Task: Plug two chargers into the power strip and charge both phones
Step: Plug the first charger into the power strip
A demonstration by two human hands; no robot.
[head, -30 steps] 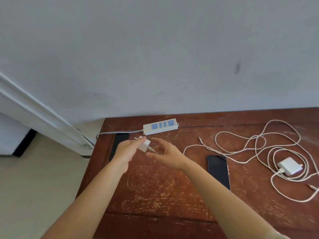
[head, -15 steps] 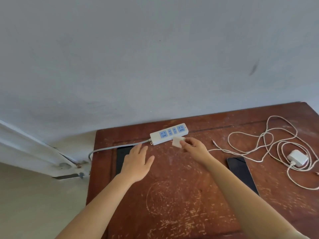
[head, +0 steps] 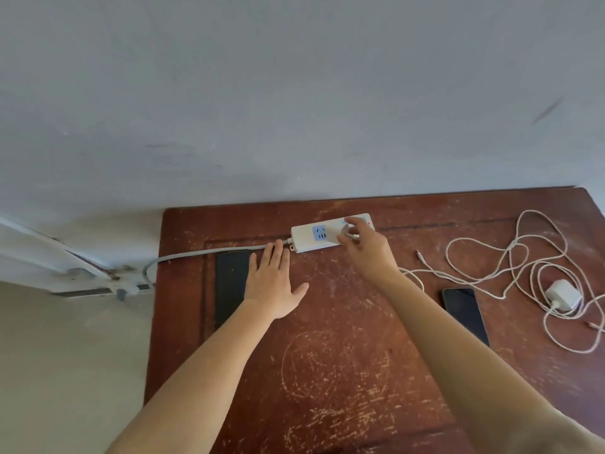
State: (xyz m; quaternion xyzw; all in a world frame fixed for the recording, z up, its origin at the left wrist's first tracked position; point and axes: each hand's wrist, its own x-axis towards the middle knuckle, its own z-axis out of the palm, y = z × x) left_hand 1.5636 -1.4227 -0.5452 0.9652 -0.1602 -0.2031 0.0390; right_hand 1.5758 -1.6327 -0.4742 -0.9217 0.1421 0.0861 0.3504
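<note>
**Charger at the strip, plug not yet proven seated**

Charger (head: 344,231) sits pinched in the right hand (head: 366,253), pressed onto the power strip (head: 330,233) just right of its one visible blue socket; whether the prongs are in cannot be told. The left hand (head: 274,283) lies open and flat on the worktop (head: 327,371), fingertips just left of the strip's cable end, gripping nothing. One phone (head: 229,286) lies partly under that hand, left of the strip. The other phone (head: 465,312), second charger (head: 563,294) and tangled cable (head: 523,257) lie well right of the strip. With the strip unbraced, a push may slide it toward the wall, or misaligned prongs may jam.
</note>
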